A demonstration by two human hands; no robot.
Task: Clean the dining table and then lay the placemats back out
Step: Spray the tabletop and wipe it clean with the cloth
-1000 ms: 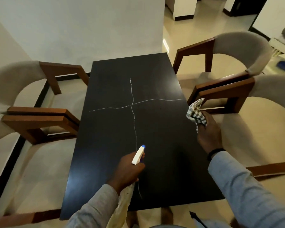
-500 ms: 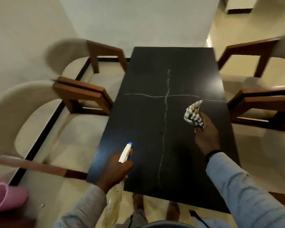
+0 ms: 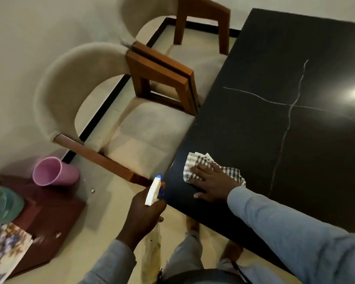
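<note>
Head view looks down on the black worktop point(image 3: 275, 130), which has thin pale veins crossing on its surface and a bright glare spot toward its far right. Just beside its left edge stand two cushioned chairs with wooden arms, the nearer chair point(image 3: 119, 111) and the farther chair point(image 3: 184, 23) set close together, their arms nearly touching the worktop edge. Well to the left of the worktop's near corner sits a dark red stand point(image 3: 47, 212); a pink cup point(image 3: 53, 172) lies tipped on it, a green plate point(image 3: 2, 203) rests at its left end, and a floral placemat point(image 3: 4, 247) overlaps its near side. The checked cloth point(image 3: 203, 167) lies flat on the worktop at the near left corner. The right hand point(image 3: 212, 182) presses on it with fingers straight and spread, sleeve reaching across the near edge. The left hand point(image 3: 143, 210) hangs just off that corner over the floor, fingers wrapped round the neck of a spray bottle point(image 3: 153, 193), nozzle aimed at the worktop.
</note>
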